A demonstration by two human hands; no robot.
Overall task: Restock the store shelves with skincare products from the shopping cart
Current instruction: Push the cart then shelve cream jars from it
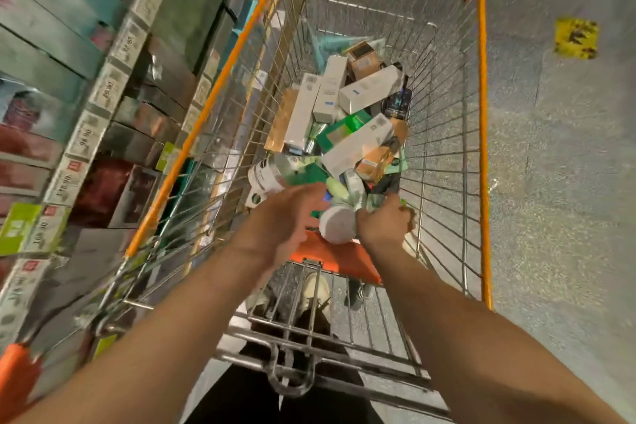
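An orange-rimmed wire shopping cart [483, 134] stands in front of me, holding a heap of several skincare boxes [368, 89], tubes and bottles. Both my arms reach down into its near end. My right hand [383, 222] grips a white round-capped container [338, 223] with green packaging behind it. My left hand [287, 213] is beside that container, fingers loosely bent, touching it from the left; whether it holds anything is blurred. A white jar with a dark label [266, 175] lies just beyond my left hand.
Store shelves [99, 86] with boxed products and price tags run along the left, close to the cart's side. Grey floor with a yellow marker [576, 38] lies on the right. The orange child-seat flap [330, 256] sits under my wrists. My shoes show through the cart's bottom.
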